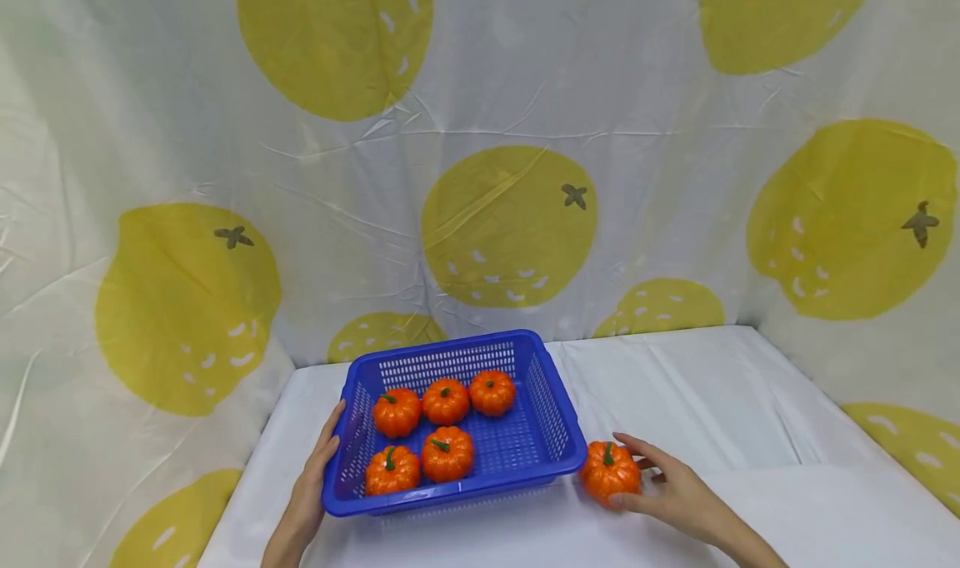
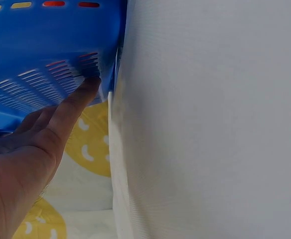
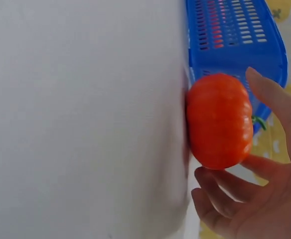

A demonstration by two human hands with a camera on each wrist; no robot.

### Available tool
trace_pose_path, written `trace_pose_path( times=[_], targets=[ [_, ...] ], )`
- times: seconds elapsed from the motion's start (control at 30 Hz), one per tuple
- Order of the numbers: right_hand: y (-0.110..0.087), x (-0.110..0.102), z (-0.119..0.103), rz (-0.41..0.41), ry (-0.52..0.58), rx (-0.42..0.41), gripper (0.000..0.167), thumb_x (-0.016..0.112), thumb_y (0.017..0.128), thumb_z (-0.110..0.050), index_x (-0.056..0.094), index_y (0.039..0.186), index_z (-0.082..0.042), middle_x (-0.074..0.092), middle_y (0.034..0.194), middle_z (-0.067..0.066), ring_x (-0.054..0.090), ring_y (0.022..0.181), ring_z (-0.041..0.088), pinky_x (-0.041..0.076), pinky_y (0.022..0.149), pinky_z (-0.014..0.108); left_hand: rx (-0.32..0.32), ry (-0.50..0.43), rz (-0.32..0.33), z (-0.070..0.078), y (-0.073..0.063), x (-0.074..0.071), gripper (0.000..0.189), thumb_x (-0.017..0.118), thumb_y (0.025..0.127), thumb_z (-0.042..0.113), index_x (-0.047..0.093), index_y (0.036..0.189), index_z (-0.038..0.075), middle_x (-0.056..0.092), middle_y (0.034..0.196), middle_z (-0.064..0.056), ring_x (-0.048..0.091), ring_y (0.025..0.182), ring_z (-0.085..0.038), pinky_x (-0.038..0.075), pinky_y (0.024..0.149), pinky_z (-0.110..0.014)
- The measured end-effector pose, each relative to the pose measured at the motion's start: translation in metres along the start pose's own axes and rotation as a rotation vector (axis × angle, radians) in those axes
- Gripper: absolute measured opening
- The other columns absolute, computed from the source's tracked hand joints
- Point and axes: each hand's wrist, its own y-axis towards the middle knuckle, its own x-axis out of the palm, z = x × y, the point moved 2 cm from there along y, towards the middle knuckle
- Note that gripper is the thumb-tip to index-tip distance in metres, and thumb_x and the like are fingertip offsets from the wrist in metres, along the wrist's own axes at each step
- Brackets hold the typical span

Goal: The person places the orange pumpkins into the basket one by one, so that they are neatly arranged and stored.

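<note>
A blue plastic basket (image 1: 480,486) with slotted walls stands on the white-covered table, holding several small orange pumpkins (image 1: 447,453) with green stems. At its left side my left hand (image 1: 306,489) rests against the outer wall, fingers extended; the left wrist view shows a fingertip on the slotted wall (image 2: 33,89). Another orange pumpkin (image 1: 611,473) sits on the table just outside the basket's right front corner. Around this one is my right hand (image 1: 678,497), thumb on the near side and index finger on the far side. In the right wrist view, the thumb looks slightly apart from the pumpkin (image 3: 219,122).
The white table cover (image 1: 675,385) extends to the right of the basket. Behind and at both sides hangs a white curtain (image 1: 345,218) printed with large yellow lemons.
</note>
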Motion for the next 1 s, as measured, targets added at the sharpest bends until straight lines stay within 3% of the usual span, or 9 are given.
trace_pose_path(
  times=[0.27,0.6,0.7,0.87,1.0],
  targets=[
    [0.002,0.006,0.004,0.011,-0.002,0.025,0.079,0.088,0.081,-0.036,0.055,0.147,-0.009,0.068,0.128,0.011,0.061,0.101,0.018,0.054,0.080,0.026,0.006,0.008,-0.003,-0.001,0.001,0.000,0.059,0.025,0.112,0.040,0.011,0.168,0.027,-0.003,0.176,-0.009,-0.008,0.160,-0.044,-0.006,0.122,-0.074],
    [-0.006,-0.003,0.011,0.012,-0.030,0.047,0.081,0.087,0.082,-0.034,0.051,0.149,-0.005,0.064,0.137,0.020,0.063,0.106,0.026,0.055,0.084,0.039,0.005,0.004,-0.006,-0.002,0.000,-0.001,0.058,0.024,0.112,0.040,0.011,0.168,0.027,-0.004,0.176,-0.009,-0.007,0.160,-0.044,-0.006,0.122,-0.073],
    [-0.007,-0.004,0.014,0.025,-0.021,0.041,0.080,0.086,0.083,-0.035,0.051,0.149,-0.006,0.063,0.138,0.019,0.064,0.108,0.024,0.057,0.086,0.034,0.002,0.004,-0.008,-0.002,0.000,-0.001,0.059,0.024,0.112,0.041,0.011,0.168,0.028,-0.004,0.176,-0.009,-0.008,0.160,-0.044,-0.006,0.122,-0.074],
    [-0.007,-0.003,0.015,0.048,0.031,0.032,0.070,0.084,0.086,-0.034,0.055,0.143,-0.006,0.065,0.136,0.016,0.063,0.106,0.006,0.058,0.085,0.023,0.002,-0.001,-0.011,-0.002,0.000,0.000,0.058,0.024,0.112,0.041,0.010,0.168,0.029,-0.005,0.177,-0.008,-0.008,0.160,-0.044,-0.006,0.122,-0.074],
    [-0.005,-0.008,0.014,0.074,0.039,0.057,0.069,0.084,0.086,-0.035,0.057,0.144,-0.008,0.065,0.137,0.016,0.062,0.109,0.006,0.057,0.085,0.022,0.001,-0.001,-0.010,-0.001,-0.001,-0.001,0.058,0.023,0.113,0.041,0.010,0.168,0.028,-0.005,0.176,-0.008,-0.009,0.160,-0.045,-0.006,0.122,-0.074]
  ],
)
